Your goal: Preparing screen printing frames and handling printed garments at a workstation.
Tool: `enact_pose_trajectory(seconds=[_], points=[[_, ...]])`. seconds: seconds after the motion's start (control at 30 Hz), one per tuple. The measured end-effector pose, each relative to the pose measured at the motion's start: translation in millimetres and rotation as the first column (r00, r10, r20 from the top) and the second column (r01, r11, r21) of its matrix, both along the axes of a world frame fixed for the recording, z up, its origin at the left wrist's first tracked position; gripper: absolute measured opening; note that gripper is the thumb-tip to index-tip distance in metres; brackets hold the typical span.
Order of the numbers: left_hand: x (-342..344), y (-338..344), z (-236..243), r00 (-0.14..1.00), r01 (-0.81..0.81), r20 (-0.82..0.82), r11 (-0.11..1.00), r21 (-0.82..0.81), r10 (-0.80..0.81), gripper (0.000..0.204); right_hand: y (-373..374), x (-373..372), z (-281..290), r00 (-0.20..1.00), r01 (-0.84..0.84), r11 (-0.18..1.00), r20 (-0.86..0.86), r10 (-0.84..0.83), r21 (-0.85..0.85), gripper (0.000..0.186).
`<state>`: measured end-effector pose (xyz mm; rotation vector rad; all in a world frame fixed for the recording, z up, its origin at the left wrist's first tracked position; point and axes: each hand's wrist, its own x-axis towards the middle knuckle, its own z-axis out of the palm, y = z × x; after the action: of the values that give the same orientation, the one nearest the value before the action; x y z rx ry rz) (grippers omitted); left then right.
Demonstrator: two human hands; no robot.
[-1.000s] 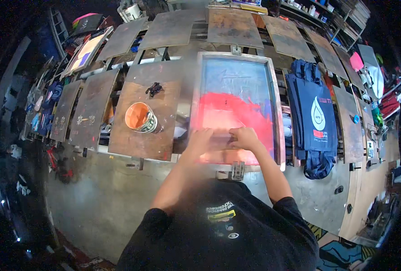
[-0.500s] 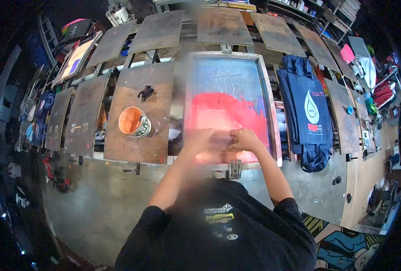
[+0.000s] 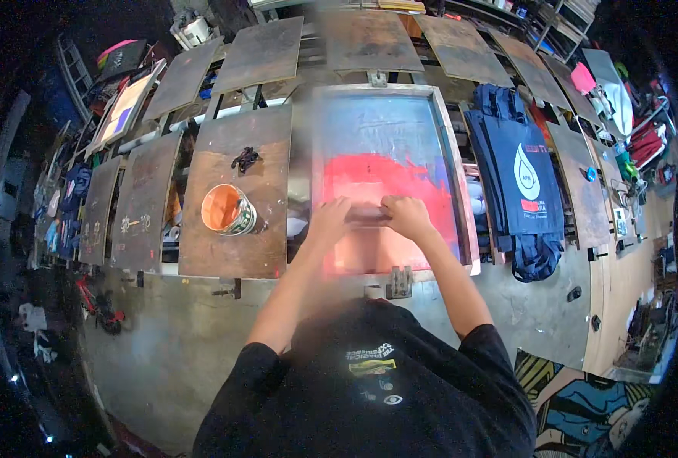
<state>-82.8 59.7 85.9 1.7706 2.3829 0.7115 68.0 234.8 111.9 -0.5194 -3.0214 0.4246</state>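
Note:
A squeegee [image 3: 367,216] lies crosswise over the lower part of a wood-framed printing screen [image 3: 447,145]. My left hand [image 3: 331,221] is closed on its left end, and my right hand [image 3: 408,216] is wrapped over its right end. Red ink [image 3: 385,169] covers the middle of the mesh, with a ragged upper edge, and a paler red area shows around the squeegee. The mesh beyond the ink is blue. Both hands hide most of the squeegee's ends, and its lower edge is hard to make out.
On the brown board to the left stand an orange-lined ink tub [image 3: 228,210] and a dark crumpled rag [image 3: 245,159]. Navy tote bags [image 3: 518,175] lie on the right. A metal hinge clamp [image 3: 400,282] sits at the screen's near edge. More boards [image 3: 259,53] line the far side.
Both hands and the squeegee have moved a little away from my body, up the screen. The squeegee was smeared by motion before and shows more clearly now.

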Motion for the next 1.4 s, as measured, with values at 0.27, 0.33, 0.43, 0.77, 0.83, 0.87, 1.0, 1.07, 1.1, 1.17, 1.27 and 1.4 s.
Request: enact_pose_trajectory(seconds=[0.27, 0.33, 0.43, 0.77, 0.83, 0.87, 1.0, 1.07, 1.1, 1.17, 1.27, 1.4], points=[[41.4, -48.2, 8.8, 0.994, -0.064, 0.087, 0.998, 0.018, 0.063, 0.044, -68.0, 39.4, -35.9, 0.97, 0.044, 0.987, -0.244, -0.005, 0.157, 0.013], [67.1, -64.9, 17.7, 0.99, -0.096, 0.114, 0.994, 0.059, 0.089, 0.043, -78.0, 51.6, -27.5, 0.961, 0.02, 0.985, -0.276, 0.027, 0.169, 0.012], [77.9, -73.1, 12.0, 0.977, -0.17, 0.145, 0.982, 0.083, 0.156, 0.037, -81.7, 58.4, -25.4, 0.989, -0.045, 0.997, -0.134, 0.054, 0.07, 0.012], [15.6, -6.1, 8.9, 0.948, -0.317, -0.013, 0.948, 0.003, 0.317, 0.035, -9.6, -22.1, -17.3, 0.998, -0.042, 0.999, -0.049, 0.043, 0.014, 0.008], [15.0, -17.0, -10.2, 0.943, -0.332, -0.004, 0.943, 0.006, 0.332, 0.034, -20.0, -17.9, -22.4, 0.987, -0.054, 0.997, -0.148, 0.062, 0.059, 0.008], [18.1, -23.0, -18.4, 0.941, -0.337, 0.008, 0.941, 0.007, 0.337, 0.034, -28.9, -8.3, -24.7, 0.971, -0.078, 0.988, -0.213, 0.105, 0.132, 0.009], [63.9, -49.9, -27.7, 0.93, -0.352, 0.083, 0.934, -0.064, 0.357, 0.036, -51.1, 37.3, -15.4, 0.962, -0.147, 0.964, -0.195, 0.192, 0.221, 0.014], [94.1, -55.8, -5.3, 0.902, -0.395, 0.158, 0.916, -0.072, 0.401, 0.033, -54.3, 54.8, -20.8, 0.966, -0.161, 0.972, -0.173, 0.191, 0.173, 0.014], [97.9, -55.3, -3.6, 0.903, -0.392, 0.157, 0.917, -0.074, 0.399, 0.033, -54.0, 59.6, -22.1, 0.968, -0.18, 0.975, -0.153, 0.199, 0.129, 0.014], [105.5, -55.1, -1.4, 0.896, -0.417, 0.128, 0.905, -0.082, 0.424, 0.033, -46.9, 59.6, -21.5, 0.96, -0.192, 0.972, -0.179, 0.214, 0.132, 0.013], [80.4, -46.6, 1.5, 0.936, -0.326, 0.131, 0.945, -0.032, 0.328, 0.032, -27.4, 45.0, -17.8, 0.958, -0.215, 0.975, -0.179, 0.223, 0.062, 0.009], [99.2, -34.2, 1.5, 0.944, -0.271, 0.188, 0.962, -0.028, 0.271, 0.033, -1.9, 52.1, 0.7, 0.958, -0.265, 0.957, 0.075, 0.275, -0.12, 0.018]])
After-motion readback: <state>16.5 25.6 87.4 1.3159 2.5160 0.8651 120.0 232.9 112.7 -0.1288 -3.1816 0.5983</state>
